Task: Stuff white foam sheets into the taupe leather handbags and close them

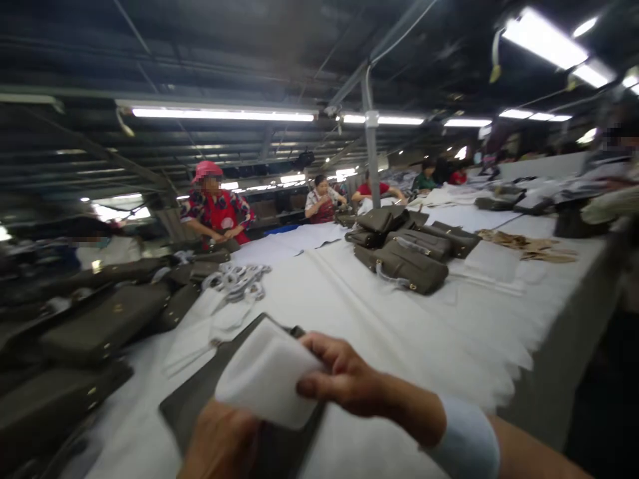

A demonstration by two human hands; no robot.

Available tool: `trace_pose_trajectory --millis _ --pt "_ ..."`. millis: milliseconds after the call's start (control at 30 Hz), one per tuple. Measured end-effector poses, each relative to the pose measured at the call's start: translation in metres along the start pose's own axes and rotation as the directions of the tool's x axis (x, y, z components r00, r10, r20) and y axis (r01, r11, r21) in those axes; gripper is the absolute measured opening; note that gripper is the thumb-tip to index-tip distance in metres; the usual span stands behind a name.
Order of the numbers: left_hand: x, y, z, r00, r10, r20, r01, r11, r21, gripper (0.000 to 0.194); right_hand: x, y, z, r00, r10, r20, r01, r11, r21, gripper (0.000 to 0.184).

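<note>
I have the right hand (344, 376) pinching the right edge of a white sheet (269, 376) between thumb and fingers, while my left hand (224, 432) meets its lower left edge, too blurred for me to tell whether it grips. The sheet sits between the two hands, above a dark flat piece (194, 399) on the white tabletop (399, 339); beyond my right hand lies a pile of dark bags (414, 266).

white sheet (267, 379) | rounded corners | bent | over flat dark piece (192, 392)
</note>
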State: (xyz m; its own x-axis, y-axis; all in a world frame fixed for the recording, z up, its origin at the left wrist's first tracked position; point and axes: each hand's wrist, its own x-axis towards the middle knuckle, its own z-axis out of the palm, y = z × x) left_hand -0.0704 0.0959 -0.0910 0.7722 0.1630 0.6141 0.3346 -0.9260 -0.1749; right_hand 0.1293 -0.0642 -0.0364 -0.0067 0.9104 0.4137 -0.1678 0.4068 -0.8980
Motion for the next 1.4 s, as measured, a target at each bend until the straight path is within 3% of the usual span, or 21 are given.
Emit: trace_pose_trajectory --millis 67,100,167,267,367,433,533,633,733,900,1100,1200,1400 --pt "0.009 0.027 -0.016 0.983 0.165 0.083 -0.166 0.986 0.003 0.027 0.007 -0.025 0.004 0.996 0.013 0.084 -0.010 0.999 -0.034 0.043" --pt "0.014 0.035 -0.021 0.977 0.204 0.066 -0.200 0.978 -0.056 0.027 0.010 -0.033 0.005 0.988 0.041 0.148 -0.030 0.997 -0.070 0.041" --pt "0.019 0.042 -0.027 0.991 0.124 0.050 -0.112 0.975 -0.192 0.027 0.015 -0.040 0.004 0.958 0.100 0.270 -0.037 0.973 -0.230 0.036" --pt "0.010 0.049 -0.025 0.998 -0.004 0.061 0.016 0.979 -0.204 0.031 0.020 -0.028 -0.003 0.923 0.161 0.349 0.022 0.885 -0.466 0.030" --pt "-0.003 0.063 -0.019 0.999 -0.031 0.037 0.033 0.997 -0.073 0.024 0.030 -0.009 -0.014 0.952 0.178 0.250 0.022 0.771 -0.636 0.028" --pt "-0.009 0.075 -0.015 0.998 -0.069 0.000 0.069 0.997 0.022 0.022 0.039 -0.002 -0.022 0.984 0.135 0.114 0.004 0.627 -0.779 0.024" --pt "-0.014 0.085 -0.007 0.983 -0.093 -0.157 0.115 0.985 0.132 0.018 0.053 0.000 -0.034 0.999 0.052 -0.009 -0.034 0.492 -0.870 0.024" --pt "-0.017 0.084 0.000 0.952 -0.052 -0.302 0.103 0.982 0.157 0.016 0.064 0.001 -0.047 0.998 0.049 -0.028 -0.049 0.488 -0.872 0.025" --pt "-0.017 0.078 0.001 0.946 -0.020 -0.323 0.073 0.985 0.155 0.017 0.068 0.005 -0.058 0.998 0.052 -0.035 -0.057 0.511 -0.858 0.024" --pt "-0.011 0.076 -0.010 0.976 -0.118 -0.185 0.155 0.967 0.202 0.021 0.059 0.013 -0.064 0.998 0.010 -0.054 -0.050 0.574 -0.817 0.026" --pt "-0.006 0.073 -0.023 0.947 -0.320 -0.008 0.311 0.914 0.261 0.013 0.045 0.029 -0.059 0.991 -0.130 -0.031 0.028 0.429 -0.903 0.027" --pt "-0.003 0.068 -0.024 0.953 -0.302 -0.005 0.290 0.913 0.286 0.015 0.041 0.038 -0.059 0.987 -0.158 -0.030 0.035 0.392 -0.919 0.027" --pt "-0.004 0.060 -0.021 0.973 -0.221 -0.068 0.232 0.940 0.252 0.014 0.040 0.044 -0.062 0.981 -0.181 -0.066 0.016 0.414 -0.910 0.027"
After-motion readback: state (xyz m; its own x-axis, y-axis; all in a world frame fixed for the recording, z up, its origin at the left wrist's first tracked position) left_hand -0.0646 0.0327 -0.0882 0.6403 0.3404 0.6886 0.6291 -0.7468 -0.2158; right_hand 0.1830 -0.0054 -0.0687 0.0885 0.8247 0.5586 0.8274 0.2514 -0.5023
